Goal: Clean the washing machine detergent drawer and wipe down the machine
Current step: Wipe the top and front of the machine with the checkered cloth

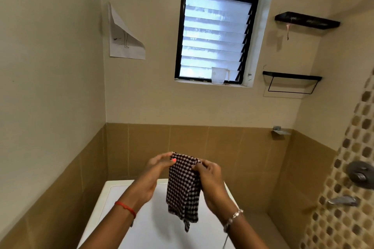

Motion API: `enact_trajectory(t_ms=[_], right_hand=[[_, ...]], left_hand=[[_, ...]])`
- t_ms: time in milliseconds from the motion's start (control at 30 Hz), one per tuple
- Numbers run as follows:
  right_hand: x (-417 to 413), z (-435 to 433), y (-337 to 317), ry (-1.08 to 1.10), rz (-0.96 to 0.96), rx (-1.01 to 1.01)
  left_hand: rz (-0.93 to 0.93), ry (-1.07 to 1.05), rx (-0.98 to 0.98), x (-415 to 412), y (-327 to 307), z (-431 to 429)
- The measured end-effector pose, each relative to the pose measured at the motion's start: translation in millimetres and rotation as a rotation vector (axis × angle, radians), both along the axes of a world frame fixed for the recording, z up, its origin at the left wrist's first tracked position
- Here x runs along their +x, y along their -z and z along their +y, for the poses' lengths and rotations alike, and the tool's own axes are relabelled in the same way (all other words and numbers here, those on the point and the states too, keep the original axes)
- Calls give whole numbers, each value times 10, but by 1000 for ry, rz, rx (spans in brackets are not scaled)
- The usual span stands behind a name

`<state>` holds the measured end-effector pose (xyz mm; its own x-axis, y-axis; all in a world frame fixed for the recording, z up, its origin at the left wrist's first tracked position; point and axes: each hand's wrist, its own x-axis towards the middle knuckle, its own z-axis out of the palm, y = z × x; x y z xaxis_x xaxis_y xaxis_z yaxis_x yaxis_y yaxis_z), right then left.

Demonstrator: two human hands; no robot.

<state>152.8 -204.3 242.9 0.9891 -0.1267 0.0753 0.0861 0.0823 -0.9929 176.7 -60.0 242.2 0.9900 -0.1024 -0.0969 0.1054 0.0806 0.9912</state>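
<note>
Hands meet at chest height over the washer: left hand [155,170] and right hand [210,180] each pinch a top corner of one checked cloth [183,186], which hangs folded between them, its lower end clear of the washer [113,204] lid below. Bare white lid lies open on both sides of the wrists. Beyond the hands, one window [214,34] holds one cup [219,75]; to the right, two black shelves [307,20]. No writing is readable.
</note>
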Motion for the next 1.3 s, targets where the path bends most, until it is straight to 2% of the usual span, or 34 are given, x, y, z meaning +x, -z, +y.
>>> enact_trajectory(t_ms=[67, 167, 233, 333, 467, 533, 633, 867, 1100, 1300], right_hand=[[44, -119, -143, -95, 47, 91], [144, -301, -358, -191, 131, 291], [196, -410, -466, -275, 205, 450], [212, -493, -378, -357, 246, 688], [158, -511, 123, -525, 340, 837], [107, -522, 265, -534, 344, 850], [97, -654, 308, -395, 312, 844], [38, -1377, 210, -240, 419, 622], [28, -2621, 143, -177, 292, 593], [47, -3883, -67, -206, 317, 547]], left_hand=[[16, 16, -33, 56, 25, 89], [160, 308, -196, 96, 32, 163], [181, 381, -323, 127, 67, 145], [157, 377, -394, 154, 66, 5], [206, 297, -359, 272, 106, -173], [244, 271, -318, 346, 193, -228], [278, 303, -272, 437, 303, -332], [295, 522, -287, 475, 306, -1004], [287, 608, -280, 482, 71, -2219], [306, 619, -331, 578, -31, -3462]])
